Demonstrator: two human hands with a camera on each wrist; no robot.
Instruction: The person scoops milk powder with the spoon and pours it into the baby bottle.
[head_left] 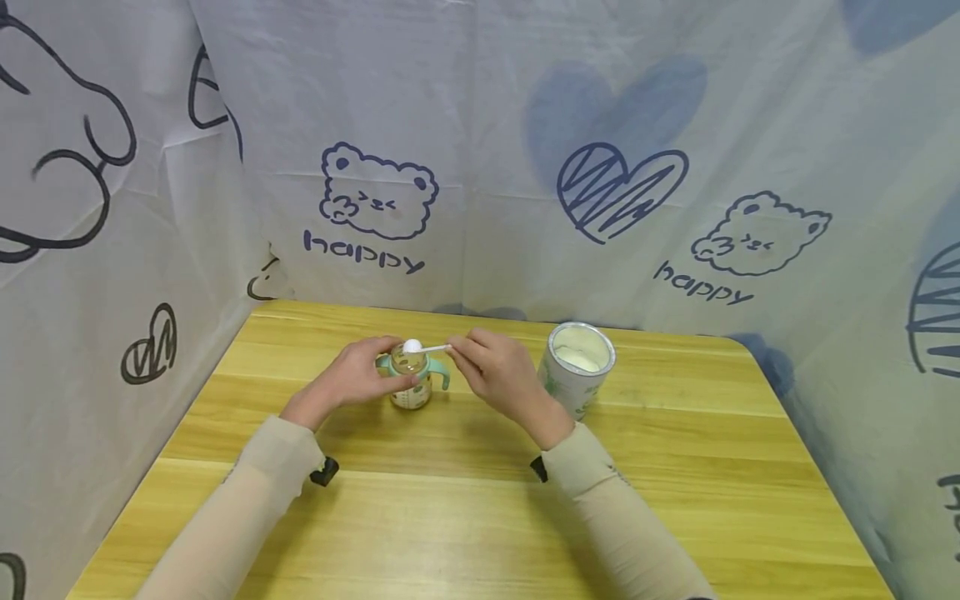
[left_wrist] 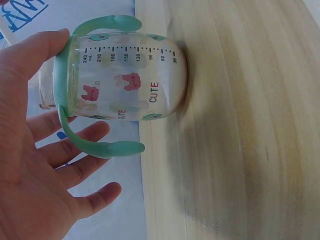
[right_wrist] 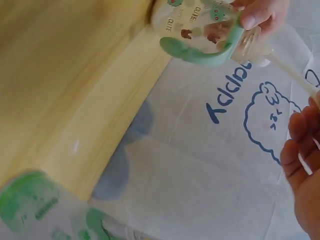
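We see a pale cloth backdrop (head_left: 495, 92) hanging behind and to the left of the bottle (head_left: 411, 397), printed with hearts, bear faces and the word "happy". Under the bottle lies a yellow wooden table (head_left: 435, 525), its grain running in broad bands. Two cream sleeves reach in from the near side of the bottle, the left sleeve (head_left: 243, 496) and the right sleeve (head_left: 618, 500). To the right of the bottle, well apart from it, we find a white and green canister (head_left: 573, 382), uncovered, with pale powder inside.

On the left side of the bottle, the left hand (head_left: 348, 377) grips its collar between thumb and fingers; in the left wrist view the lower fingers spread loosely past the handle. To the right of the bottle, between it and the canister, the right hand (head_left: 498, 375) pinches the end of a scoop. The bottle itself stands upright on the table, clear, with mint-green handles, a millilitre scale and "CUTE" lettering. Smallest of all, the white scoop (head_left: 435, 348) points left, its heaped white powder (head_left: 412, 344) at the bottle's mouth; we cannot tell whether it touches the rim.
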